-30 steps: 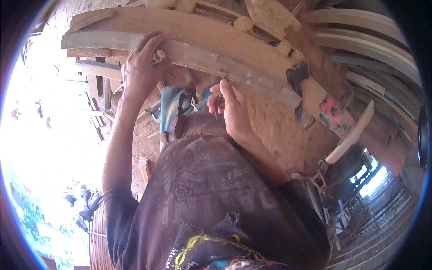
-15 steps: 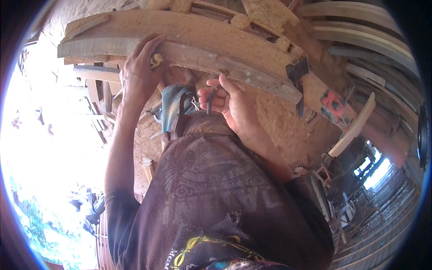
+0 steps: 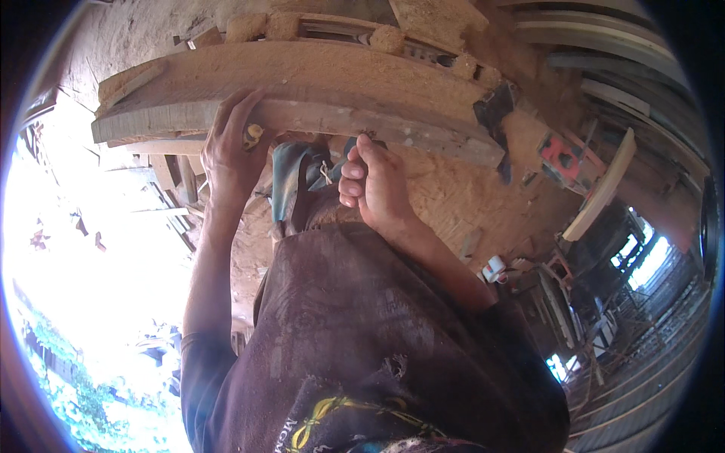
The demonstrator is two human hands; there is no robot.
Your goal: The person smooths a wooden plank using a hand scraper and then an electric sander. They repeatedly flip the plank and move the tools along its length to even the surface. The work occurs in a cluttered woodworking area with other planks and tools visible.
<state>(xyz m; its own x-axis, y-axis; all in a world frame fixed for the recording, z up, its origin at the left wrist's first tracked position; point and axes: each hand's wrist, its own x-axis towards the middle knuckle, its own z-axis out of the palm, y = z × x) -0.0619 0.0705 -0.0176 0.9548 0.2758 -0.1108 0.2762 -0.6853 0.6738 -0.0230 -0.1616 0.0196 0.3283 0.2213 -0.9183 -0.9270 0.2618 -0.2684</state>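
White glare left — washed out, rim curved

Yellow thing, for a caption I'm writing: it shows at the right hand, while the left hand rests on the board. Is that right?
Not quite: in the head view the yellow thing shows at the left hand, not the right hand. The left hand does rest on the board.

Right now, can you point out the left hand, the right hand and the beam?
Left hand (image 3: 229, 157): head view, on the back of the hand.
Right hand (image 3: 380, 181): head view, near the thumb's base.
Beam (image 3: 328, 118): head view, on its long side face.
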